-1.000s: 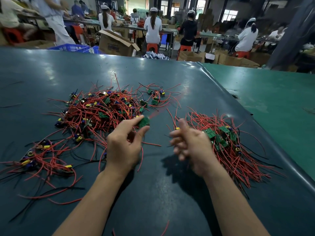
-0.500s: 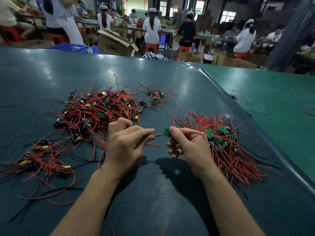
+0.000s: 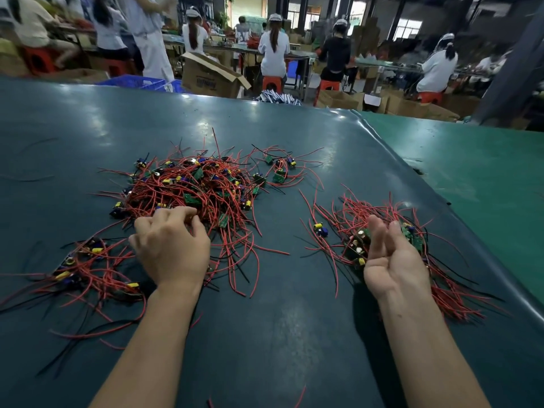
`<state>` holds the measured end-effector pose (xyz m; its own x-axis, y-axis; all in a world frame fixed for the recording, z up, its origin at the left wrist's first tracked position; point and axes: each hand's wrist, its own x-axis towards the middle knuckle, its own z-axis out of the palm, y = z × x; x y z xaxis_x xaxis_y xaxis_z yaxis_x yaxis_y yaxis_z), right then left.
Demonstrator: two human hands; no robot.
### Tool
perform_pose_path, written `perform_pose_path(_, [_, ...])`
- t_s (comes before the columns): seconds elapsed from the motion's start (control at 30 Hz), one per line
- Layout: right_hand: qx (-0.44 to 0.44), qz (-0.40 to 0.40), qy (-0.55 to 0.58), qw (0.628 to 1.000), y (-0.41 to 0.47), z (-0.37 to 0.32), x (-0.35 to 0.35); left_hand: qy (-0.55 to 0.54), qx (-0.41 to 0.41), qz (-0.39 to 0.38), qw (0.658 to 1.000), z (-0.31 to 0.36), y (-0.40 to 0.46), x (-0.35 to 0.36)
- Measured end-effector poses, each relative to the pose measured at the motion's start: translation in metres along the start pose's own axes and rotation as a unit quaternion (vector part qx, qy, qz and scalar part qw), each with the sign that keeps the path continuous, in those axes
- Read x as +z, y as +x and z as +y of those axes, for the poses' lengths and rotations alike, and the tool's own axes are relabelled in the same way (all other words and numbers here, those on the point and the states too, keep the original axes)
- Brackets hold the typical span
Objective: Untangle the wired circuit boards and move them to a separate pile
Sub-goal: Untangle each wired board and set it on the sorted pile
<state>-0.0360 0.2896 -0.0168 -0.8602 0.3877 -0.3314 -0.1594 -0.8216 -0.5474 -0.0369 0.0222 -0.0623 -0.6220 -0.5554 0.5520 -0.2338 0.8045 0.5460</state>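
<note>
A tangled heap of small green circuit boards with red and black wires (image 3: 200,187) lies left of centre on the dark mat (image 3: 294,334). A smaller clump of wired boards (image 3: 88,269) sits at the near left. The separate pile (image 3: 379,228) of red-wired boards lies at the right. My left hand (image 3: 170,245) rests palm down at the near edge of the tangled heap, fingers curled among its wires. Over the near side of the separate pile hovers my right hand (image 3: 391,257), palm turned inward, fingers apart, holding nothing.
A lighter green table surface (image 3: 477,172) adjoins the mat at the right along a raised edge. Beyond the far edge stand an open cardboard box (image 3: 209,78), blue crates (image 3: 138,82) and several seated people at benches.
My right hand carried the green board with its red wire over to the right pile and let it go. My left hand moved back left onto the tangled heap.
</note>
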Motion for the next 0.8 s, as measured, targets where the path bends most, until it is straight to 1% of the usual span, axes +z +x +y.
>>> perform_pose_path(0.1, [0.016,-0.022,-0.048,0.998,-0.002,0.002,0.000,0.024,-0.048,-0.020,0.998,-0.005,0.003,0.000])
perform_pose_path(0.2, [0.009,-0.059,-0.139,0.989,-0.006,0.010,0.001,0.016,-0.058,-0.020,0.998,-0.006,0.005,0.000])
perform_pose_path(0.3, [0.009,-0.106,-0.225,0.968,-0.012,0.021,0.003,-0.013,-0.062,0.002,0.998,-0.005,0.008,0.001])
perform_pose_path(0.4, [0.000,-0.138,-0.283,0.949,-0.014,0.027,0.003,-0.066,-0.074,0.001,0.995,-0.006,0.012,0.003])
perform_pose_path(0.5, [0.002,-0.150,-0.303,0.941,-0.014,0.029,0.003,-0.102,-0.101,-0.005,0.990,-0.007,0.015,0.003])
perform_pose_path(0.67, [0.006,-0.162,-0.316,0.935,-0.013,0.033,0.001,-0.098,-0.112,-0.023,0.989,-0.011,0.014,0.005])
perform_pose_path(0.8, [0.007,-0.173,-0.330,0.928,-0.013,0.037,-0.001,-0.095,-0.157,-0.029,0.983,-0.017,0.019,0.007])
